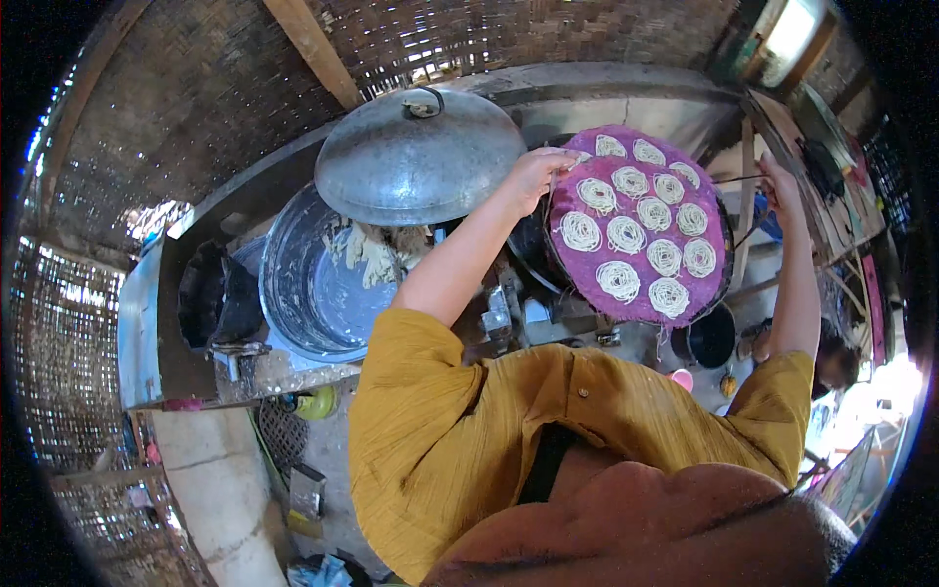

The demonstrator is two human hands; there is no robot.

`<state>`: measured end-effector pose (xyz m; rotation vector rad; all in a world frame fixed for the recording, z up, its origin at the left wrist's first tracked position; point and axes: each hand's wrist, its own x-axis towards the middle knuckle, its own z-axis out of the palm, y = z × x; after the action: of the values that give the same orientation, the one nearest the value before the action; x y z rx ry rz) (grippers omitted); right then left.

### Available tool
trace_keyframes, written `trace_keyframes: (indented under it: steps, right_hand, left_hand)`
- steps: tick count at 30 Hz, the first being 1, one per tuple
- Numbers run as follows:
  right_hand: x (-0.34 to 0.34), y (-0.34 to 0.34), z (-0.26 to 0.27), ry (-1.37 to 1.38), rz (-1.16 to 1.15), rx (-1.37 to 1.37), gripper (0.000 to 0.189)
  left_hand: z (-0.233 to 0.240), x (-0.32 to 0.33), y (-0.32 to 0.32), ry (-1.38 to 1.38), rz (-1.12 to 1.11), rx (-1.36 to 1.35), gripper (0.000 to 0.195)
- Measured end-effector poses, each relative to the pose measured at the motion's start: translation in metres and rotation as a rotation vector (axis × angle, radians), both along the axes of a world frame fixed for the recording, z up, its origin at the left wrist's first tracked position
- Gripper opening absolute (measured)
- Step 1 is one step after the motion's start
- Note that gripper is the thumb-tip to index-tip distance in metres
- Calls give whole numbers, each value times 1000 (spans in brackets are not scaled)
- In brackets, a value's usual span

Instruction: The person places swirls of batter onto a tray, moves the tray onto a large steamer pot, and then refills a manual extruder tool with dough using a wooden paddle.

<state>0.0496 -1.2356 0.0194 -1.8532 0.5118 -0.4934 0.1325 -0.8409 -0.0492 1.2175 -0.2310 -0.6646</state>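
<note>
A round tray covered in purple cloth (638, 233) is held at its rim by my left hand (544, 176), with fingers pinched at the upper left edge. Several coiled nests of pale noodle strands (627, 235) lie spaced over the cloth. My right hand (780, 192) is closed around a thin dark cord or wire handle (737, 178) that runs to the tray's right side. Below the tray's left edge a dark pot (530, 253) partly shows; whether the tray touches it, I cannot tell.
A large domed metal lid (418, 161) stands left of my left hand. Under it sits a wide basin (293, 271) with pale dough (370, 257). A black bucket (706, 336) is below the tray. Someone else (836, 359) is partly visible at lower right, near a wooden rack (821, 191).
</note>
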Motion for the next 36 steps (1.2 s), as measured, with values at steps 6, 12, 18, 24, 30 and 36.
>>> trace_keyframes:
  steps: [6, 12, 18, 24, 30, 36]
  right_hand:
    - [64, -29, -15, 158, 41, -108, 35]
    - [100, -49, -29, 182, 345, 74, 34]
    - [130, -49, -42, 263, 488, 81, 32]
    - [144, -50, -59, 240, 525, 143, 33]
    - [146, -50, -57, 221, 497, 134, 36]
    - [174, -59, -72, 173, 547, 34, 31]
  left_hand:
    - [-12, -6, -7, 90, 194, 27, 27]
    - [-24, -32, -24, 189, 346, 67, 25]
    - [-40, -54, -36, 231, 428, 47, 23]
    - [-47, -80, -50, 226, 543, 114, 22]
    - [-61, -94, -49, 241, 621, 75, 22]
    - [-64, -101, -51, 273, 688, 43, 24]
